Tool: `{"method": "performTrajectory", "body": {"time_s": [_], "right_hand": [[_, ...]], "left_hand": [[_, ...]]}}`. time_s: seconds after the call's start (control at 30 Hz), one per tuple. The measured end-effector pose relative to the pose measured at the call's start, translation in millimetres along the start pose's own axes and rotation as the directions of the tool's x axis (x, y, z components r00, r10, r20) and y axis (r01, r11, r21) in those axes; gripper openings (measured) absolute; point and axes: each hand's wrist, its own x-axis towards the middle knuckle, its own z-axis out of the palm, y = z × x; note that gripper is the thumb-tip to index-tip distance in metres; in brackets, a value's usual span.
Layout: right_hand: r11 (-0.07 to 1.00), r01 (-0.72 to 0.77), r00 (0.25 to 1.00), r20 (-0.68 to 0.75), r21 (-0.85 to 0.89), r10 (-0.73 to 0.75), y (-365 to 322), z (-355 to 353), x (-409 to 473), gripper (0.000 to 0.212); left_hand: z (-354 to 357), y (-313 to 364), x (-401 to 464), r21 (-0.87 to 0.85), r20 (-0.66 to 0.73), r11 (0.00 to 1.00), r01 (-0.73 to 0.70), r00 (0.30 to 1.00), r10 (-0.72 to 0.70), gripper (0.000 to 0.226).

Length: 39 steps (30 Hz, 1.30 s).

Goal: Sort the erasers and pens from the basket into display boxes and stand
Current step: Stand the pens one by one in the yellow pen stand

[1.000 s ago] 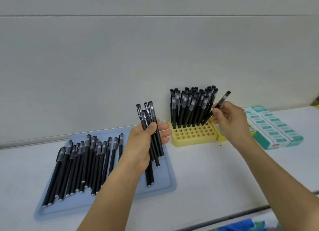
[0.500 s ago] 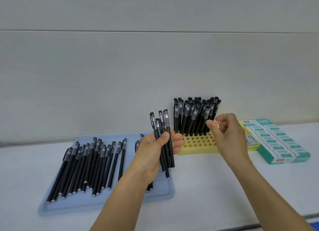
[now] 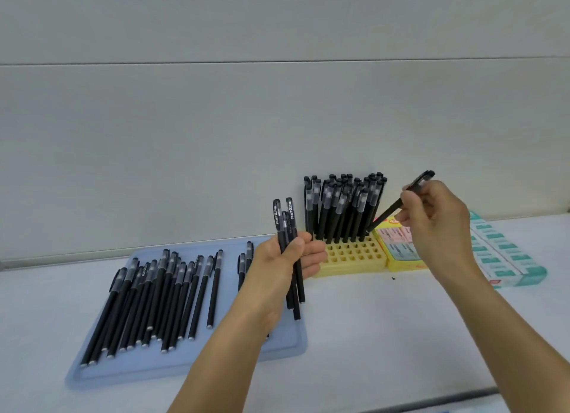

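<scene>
One pen is pinched in the right hand, slanted with its lower tip at the right edge of the yellow stand, cap end up past the knuckles. The left hand grips a small bundle of pens upright, three or four as far as I can tell, held just left of the stand.

The stand's back rows are packed with standing pens, while its front rows of holes show bare, so I'd judge it a little over half filled. On the blue tray to the left lies a good heap of loose pens, plus a couple behind the left wrist, all yet to be slotted. Right of the stand sit a yellow eraser box and a green-and-white eraser box, both looking stocked, so the erasers seem done and the pens remain.
</scene>
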Motion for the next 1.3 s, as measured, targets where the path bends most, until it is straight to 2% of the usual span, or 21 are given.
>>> {"method": "performTrajectory", "body": {"time_s": [0.1, 0.33, 0.5, 0.57, 0.6, 0.67, 0.73, 0.77, 0.8, 0.87, 0.9, 0.93, 1.07, 1.13, 1.2, 1.3], "right_hand": [[0.994, 0.009, 0.999, 0.052, -0.105, -0.003, 13, 6, 5, 0.012], [0.978, 0.077, 0.989, 0.143, -0.195, -0.049, 34, 18, 9, 0.012], [0.956, 0.026, 0.975, 0.218, -0.293, 0.04, 39, 26, 16, 0.016], [0.918, -0.002, 0.978, 0.192, -0.397, 0.086, 31, 25, 18, 0.016], [0.909, -0.039, 0.983, 0.146, -0.415, 0.109, 26, 24, 16, 0.026], [0.947, -0.109, 0.993, 0.02, -0.301, 0.12, 9, 23, 5, 0.044], [0.991, -0.032, 0.999, -0.027, -0.133, 0.028, -15, 26, -10, 0.041], [0.998, 0.018, 0.999, 0.05, -0.058, -0.015, -28, 30, -16, 0.035], [0.999, 0.043, 0.982, 0.186, 0.011, -0.044, -38, 34, -21, 0.027], [0.994, 0.008, 0.873, 0.484, 0.105, -0.058, -52, 44, -27, 0.009], [0.991, -0.008, 0.827, 0.557, 0.135, -0.07, -55, 47, -28, 0.008], [0.988, -0.009, 0.82, 0.566, 0.156, -0.082, -56, 49, -27, 0.011], [0.972, -0.014, 0.951, 0.304, 0.233, -0.06, -57, 43, -17, 0.012], [0.979, 0.026, 0.976, 0.208, 0.2, -0.068, -52, 40, -11, 0.015], [0.989, 0.103, 0.97, 0.211, 0.102, -0.123, -47, 42, -9, 0.017], [0.986, 0.167, 0.952, 0.257, 0.022, -0.167, -42, 49, -9, 0.014]], "left_hand": [[3, 1, -1, -0.03, 0.009, 1.0, 0.009, 1.0, -0.008, 0.022], [0, 4, -2, -0.059, 0.005, 0.998, 0.018, 1.0, -0.017, 0.023], [-3, 2, -3, -0.07, 0.012, 0.997, 0.036, 0.999, -0.035, 0.023], [-4, 2, -4, -0.074, 0.026, 0.996, 0.051, 0.998, -0.05, 0.023], [-4, 2, -5, -0.07, 0.037, 0.996, 0.06, 0.998, -0.058, 0.023], [-5, 2, -6, -0.051, 0.064, 0.996, 0.073, 0.996, -0.07, 0.024], [-4, 2, -6, -0.023, 0.088, 0.997, 0.076, 0.993, -0.074, 0.024], [-4, 2, -6, -0.001, 0.101, 0.997, 0.073, 0.992, -0.072, 0.024], [-3, 2, -6, 0.028, 0.121, 0.997, 0.067, 0.99, -0.07, 0.025], [0, 3, -6, 0.088, 0.177, 0.995, 0.049, 0.982, -0.064, 0.026], [1, 3, -7, 0.112, 0.198, 0.993, 0.036, 0.978, -0.058, 0.026], [2, 3, -7, 0.131, 0.203, 0.991, 0.022, 0.978, -0.048, 0.026], [-8, 0, -6, 0.133, 0.041, 0.991, -0.02, 0.999, 0.015, 0.024], [-18, -1, -4, 0.07, -0.059, 0.997, -0.026, 0.998, 0.03, 0.023], [-25, 0, -4, 0.016, -0.114, 0.999, -0.032, 0.993, 0.033, 0.022], [-27, 1, -5, -0.017, -0.115, 1.0, -0.023, 0.993, 0.021, 0.022]]}}
